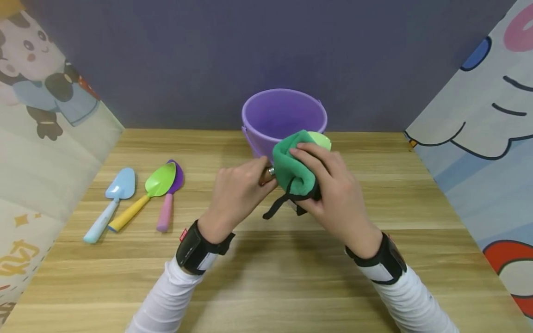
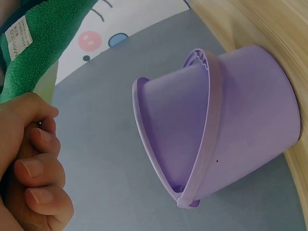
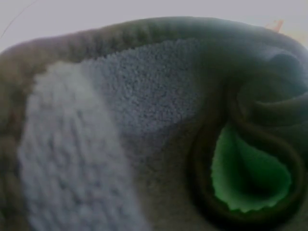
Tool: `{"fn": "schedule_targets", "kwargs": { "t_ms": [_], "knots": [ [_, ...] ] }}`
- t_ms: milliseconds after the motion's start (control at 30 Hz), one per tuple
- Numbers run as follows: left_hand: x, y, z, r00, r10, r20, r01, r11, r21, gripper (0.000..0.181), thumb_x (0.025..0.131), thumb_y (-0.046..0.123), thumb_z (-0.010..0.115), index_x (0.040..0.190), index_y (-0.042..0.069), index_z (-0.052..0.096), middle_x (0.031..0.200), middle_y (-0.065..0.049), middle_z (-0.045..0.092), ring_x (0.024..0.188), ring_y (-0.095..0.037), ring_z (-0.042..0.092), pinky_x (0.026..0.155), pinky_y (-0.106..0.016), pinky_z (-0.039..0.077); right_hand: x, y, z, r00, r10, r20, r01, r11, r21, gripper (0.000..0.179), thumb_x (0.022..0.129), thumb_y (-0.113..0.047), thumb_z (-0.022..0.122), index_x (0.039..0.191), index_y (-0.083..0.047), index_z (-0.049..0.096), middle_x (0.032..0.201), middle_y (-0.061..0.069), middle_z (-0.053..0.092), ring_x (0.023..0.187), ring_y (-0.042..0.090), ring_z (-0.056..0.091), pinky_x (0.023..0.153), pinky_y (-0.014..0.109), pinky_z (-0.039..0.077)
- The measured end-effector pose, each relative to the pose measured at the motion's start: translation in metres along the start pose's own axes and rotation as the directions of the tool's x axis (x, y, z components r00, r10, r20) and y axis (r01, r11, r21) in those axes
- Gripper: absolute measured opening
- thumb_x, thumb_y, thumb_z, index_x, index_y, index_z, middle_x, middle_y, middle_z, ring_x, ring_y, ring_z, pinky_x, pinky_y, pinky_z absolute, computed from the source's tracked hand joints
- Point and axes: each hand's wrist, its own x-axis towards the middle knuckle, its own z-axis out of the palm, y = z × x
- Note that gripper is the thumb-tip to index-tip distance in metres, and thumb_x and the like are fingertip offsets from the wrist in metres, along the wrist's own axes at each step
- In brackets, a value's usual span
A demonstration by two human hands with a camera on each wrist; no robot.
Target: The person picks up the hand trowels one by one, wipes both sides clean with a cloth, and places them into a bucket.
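Observation:
My left hand (image 1: pixel 239 194) grips a brown handle with a metal collar (image 1: pixel 271 171); in the left wrist view its fingers curl round that handle (image 2: pixel 30 185). A pale green blade (image 1: pixel 321 139) shows beyond the cloth, apparently of the same trowel; the cloth hides the join. With bent fingers my right hand (image 1: pixel 339 194) holds a green towel (image 1: pixel 293 162) with dark edging and a hanging loop against the blade. Just behind the hands a purple bucket (image 1: pixel 254 132) stands upright. The right wrist view is filled by blurred, folded cloth (image 3: pixel 159 91).
On the table's left side lie a light blue trowel (image 1: pixel 120 185), a green trowel with a yellow handle (image 1: pixel 130 212) and a purple one with a pink handle (image 1: pixel 165 212). A dark grey panel (image 1: pixel 187 69) rises behind the table, with printed panels at both sides.

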Motion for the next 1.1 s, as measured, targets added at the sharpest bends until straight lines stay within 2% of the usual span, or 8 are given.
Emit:
{"fn": "schedule_targets", "kwargs": {
  "t_ms": [367,767,1100],
  "knots": [
    [0.0,-0.002,0.0,1.0,-0.012,-0.003,0.012,0.999,-0.032,0.031,0.083,0.02,0.082,0.073,0.015,0.052,0.06,0.005,0.046,0.048,-0.008,0.038,0.039,-0.026,0.032,0.001,0.005,-0.006,0.999,0.036,-0.011,-0.036,0.999,-0.032,0.066,0.079,-0.022,0.08,0.141,-0.012,0.058,0.144,0.014,0.057,0.115,0.038,0.056,0.102,0.05,0.048],
    [0.001,-0.001,-0.003,1.0,-0.021,-0.009,0.021,0.998,-0.052,0.03,0.084,0.019,0.079,0.073,0.015,0.052,0.061,0.005,0.045,0.05,-0.009,0.038,0.04,-0.027,0.031,0.003,0.011,-0.011,0.997,0.06,-0.057,-0.063,0.997,-0.048,0.061,0.082,-0.027,0.074,0.139,-0.011,0.06,0.142,0.014,0.058,0.115,0.038,0.057,0.102,0.048,0.048],
    [0.002,0.0,-0.005,1.0,-0.027,-0.004,0.027,0.997,-0.069,0.029,0.085,0.021,0.08,0.076,0.014,0.053,0.063,0.004,0.043,0.051,-0.008,0.036,0.042,-0.026,0.029,0.006,0.012,-0.018,0.994,0.082,-0.071,-0.085,0.995,-0.051,0.06,0.081,-0.021,0.073,0.139,-0.01,0.06,0.141,0.014,0.058,0.122,0.037,0.056,0.105,0.049,0.047]
  ]
}}
